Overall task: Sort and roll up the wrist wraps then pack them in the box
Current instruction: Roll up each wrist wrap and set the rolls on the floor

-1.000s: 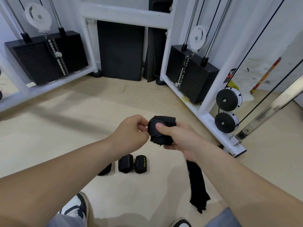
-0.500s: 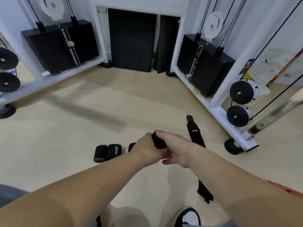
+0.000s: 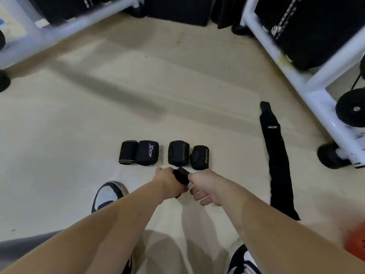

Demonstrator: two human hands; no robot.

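1. Beige floor (image 3: 79, 135) lies under me; nearest, my left hand (image 3: 169, 180) grips a rolled wrap (image 3: 181, 176).
2. My right hand (image 3: 207, 186) touches that roll with its thumb; whether it pinches, I cannot tell.
3. Beyond, four rolls (image 3: 178, 153) sit in a row, with a flat wrap (image 3: 276, 155) to their right.
4. Farthest, a white machine frame (image 3: 308, 89).

White-lettered roll (image 3: 147, 155) and green-lettered roll (image 3: 199, 157) are black; flat strap (image 3: 274, 151) black; floor (image 3: 79, 135) beige; machine frame (image 3: 314, 93) white.

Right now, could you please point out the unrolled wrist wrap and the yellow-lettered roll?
unrolled wrist wrap (image 3: 276, 155): head view, middle of the strip.
yellow-lettered roll (image 3: 199, 157): head view, black front face.
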